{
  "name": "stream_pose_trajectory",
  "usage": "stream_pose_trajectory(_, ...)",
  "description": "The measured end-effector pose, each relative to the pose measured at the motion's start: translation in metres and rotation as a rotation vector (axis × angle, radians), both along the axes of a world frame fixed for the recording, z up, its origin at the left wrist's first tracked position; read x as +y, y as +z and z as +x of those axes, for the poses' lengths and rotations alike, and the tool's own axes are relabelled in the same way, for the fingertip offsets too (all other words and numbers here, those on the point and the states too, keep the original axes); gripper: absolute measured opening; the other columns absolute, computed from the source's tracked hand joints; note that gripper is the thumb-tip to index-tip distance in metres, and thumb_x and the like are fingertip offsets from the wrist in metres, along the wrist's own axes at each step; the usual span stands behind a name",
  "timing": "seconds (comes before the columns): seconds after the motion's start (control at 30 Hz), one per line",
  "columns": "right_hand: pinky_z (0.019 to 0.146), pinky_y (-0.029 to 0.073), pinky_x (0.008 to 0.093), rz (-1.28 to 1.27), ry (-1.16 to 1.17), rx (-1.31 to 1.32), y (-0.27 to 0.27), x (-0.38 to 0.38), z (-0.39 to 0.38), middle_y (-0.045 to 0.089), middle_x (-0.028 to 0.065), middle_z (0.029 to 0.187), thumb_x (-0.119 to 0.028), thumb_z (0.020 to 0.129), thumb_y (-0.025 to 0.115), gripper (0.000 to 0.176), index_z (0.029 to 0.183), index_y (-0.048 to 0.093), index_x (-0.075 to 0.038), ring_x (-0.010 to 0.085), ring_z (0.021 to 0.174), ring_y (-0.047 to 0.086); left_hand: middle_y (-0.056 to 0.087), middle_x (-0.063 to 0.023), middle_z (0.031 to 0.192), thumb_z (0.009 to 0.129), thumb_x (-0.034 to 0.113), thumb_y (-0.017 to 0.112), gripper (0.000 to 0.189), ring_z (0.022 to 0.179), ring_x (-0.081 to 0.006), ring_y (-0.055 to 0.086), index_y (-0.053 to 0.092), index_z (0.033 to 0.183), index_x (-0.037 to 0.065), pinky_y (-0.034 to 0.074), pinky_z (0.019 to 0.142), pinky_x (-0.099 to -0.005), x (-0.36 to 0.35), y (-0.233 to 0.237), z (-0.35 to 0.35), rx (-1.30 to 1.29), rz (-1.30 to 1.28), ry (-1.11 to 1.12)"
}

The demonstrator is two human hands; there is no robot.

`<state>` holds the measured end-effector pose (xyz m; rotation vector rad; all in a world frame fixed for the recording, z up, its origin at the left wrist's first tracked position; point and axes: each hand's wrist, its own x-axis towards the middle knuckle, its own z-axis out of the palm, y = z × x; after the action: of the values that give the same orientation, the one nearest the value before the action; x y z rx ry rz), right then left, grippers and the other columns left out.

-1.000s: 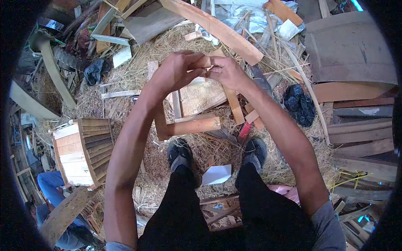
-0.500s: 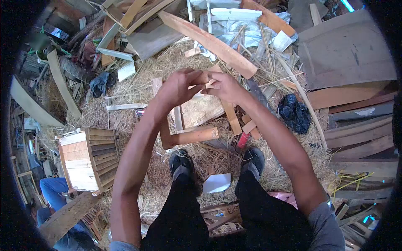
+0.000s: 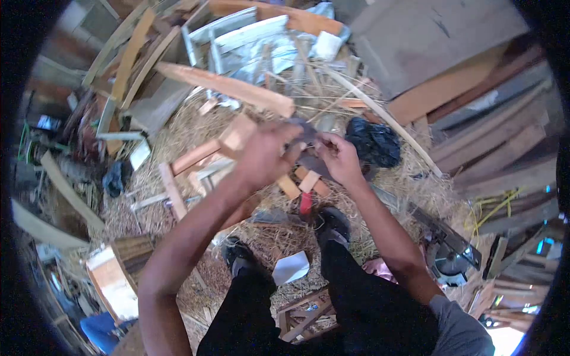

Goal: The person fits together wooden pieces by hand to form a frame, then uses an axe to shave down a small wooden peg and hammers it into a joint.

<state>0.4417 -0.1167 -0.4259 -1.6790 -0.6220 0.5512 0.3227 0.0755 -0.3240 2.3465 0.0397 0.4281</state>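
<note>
My left hand is raised in front of me, its fingers curled and smeared by motion. Close beside it, my right hand has thumb and fingertips pinched together. What is between them, if anything, I cannot make out. Behind and below the hands a dark grey piece shows, probably on the ground. Under my left arm lies a wooden assembly with a reddish-brown bar and a pale strip. Small wood blocks and a red object lie below the hands.
A long plank lies beyond my hands on straw. A black plastic bag sits to the right, near stacked boards. A dark machine stands lower right. At lower left are a wooden crate and another person's blue-clad leg.
My view has turned to the right, so the ground items appear further left. My hands, earlier with fingertips meeting around what looks like a small wood piece, have drawn slightly apart and lower.
</note>
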Motion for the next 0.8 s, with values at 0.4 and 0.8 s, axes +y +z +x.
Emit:
stream_pose_trajectory(0.4, 0.079, 0.054, 0.0425, -0.418, -0.306, -0.457, -0.053, -0.131, 0.104, 0.068, 0.0191, 0.096, -0.008, 0.088, 0.067, 0.017, 0.103, 0.070, -0.001, 0.0385, 0.088, 0.067, 0.069, -0.0219, 0.095, 0.083, 0.004, 0.064, 0.020, 0.091, -0.0412, 0.066, 0.069, 0.102, 0.001, 0.053, 0.081, -0.0467, -0.155, -0.174, 0.174, 0.098, -0.206, 0.040)
stream_pose_trajectory(0.8, 0.082, 0.052, 0.0473, -0.470, -0.175, -0.455, -0.091, -0.125, 0.124, 0.064, 0.0203, 0.094, -0.012, 0.087, 0.069, 0.015, 0.099, 0.068, -0.003, 0.0404, 0.091, 0.063, 0.068, -0.0230, 0.105, 0.079, 0.000, 0.066, 0.030, 0.104, -0.0407, 0.063, 0.067, 0.108, 0.000, 0.051, 0.093, -0.0461, -0.152, -0.190, 0.164, 0.253, -0.238, 0.013)
